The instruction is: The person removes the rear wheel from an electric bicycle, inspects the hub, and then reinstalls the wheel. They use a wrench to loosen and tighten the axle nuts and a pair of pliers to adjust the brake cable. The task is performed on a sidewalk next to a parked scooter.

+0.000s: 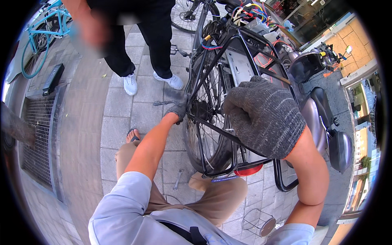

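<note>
My left hand (175,112), in a dark glove, has curled fingers at the left side of a black bicycle's rear wheel (204,147), beside the hub (201,109). A grey metal tool (161,103) shows just by it; whether I grip it is unclear. My right hand (263,116), in a large-looking speckled grey knit glove, is closed over the rear rack's black tubing (216,132); what its fingers hold is hidden. Bundled coloured wires (251,14) sit at the bicycle's top, above a silver plate (241,67). A wrench (178,179) lies on the paving near my knee.
A person in black trousers (155,49) stands facing me at upper left. Silver scooters (316,110) are close on the right, beside a glass storefront (359,143). At left are a turquoise bicycle (34,53), a metal grate (36,155) and a dark case (53,79). A wire stand (257,222) is at lower right.
</note>
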